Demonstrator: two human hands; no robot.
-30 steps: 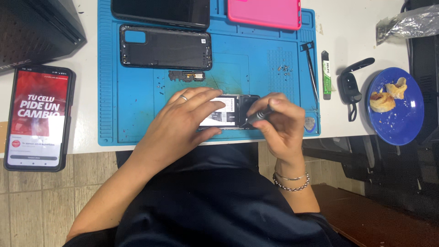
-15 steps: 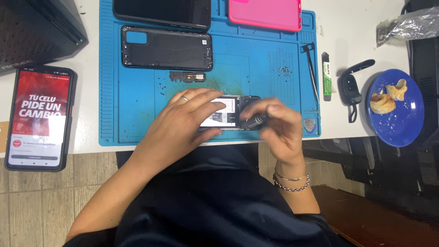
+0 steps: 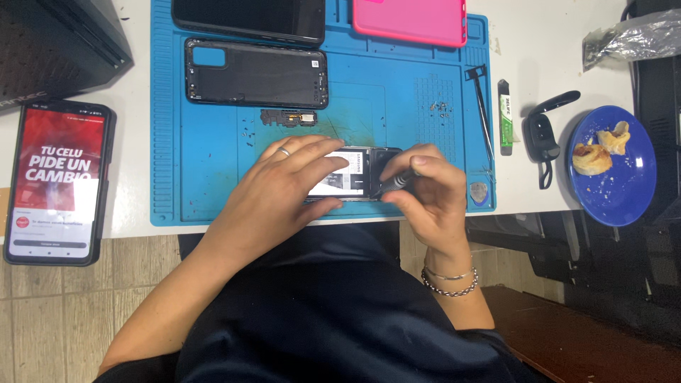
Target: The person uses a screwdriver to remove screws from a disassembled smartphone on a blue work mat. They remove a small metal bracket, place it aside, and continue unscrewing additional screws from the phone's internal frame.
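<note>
- The opened phone [image 3: 347, 177] lies at the near edge of the blue mat [image 3: 213, 191], close to the table border. Your left hand [image 3: 284, 181] presses flat on it, fingers stretched and not closed around anything; if this hand slips, the phone can slide off the mat toward your lap.
- Your right hand [image 3: 425, 191] has the fingers closed around a thin dark tool [image 3: 394, 181], with its tip on the phone. I cannot tell exactly where the tip touches. Too much force here may scratch a part or make the tip jump out.
- Tiny loose screws [image 3: 440, 106] lie on the mat, beyond the phone. A sleeve or wrist passing there can scatter them.
- The small black module [image 3: 287, 117] sits just beyond your left hand; a sudden move can push it.
</note>
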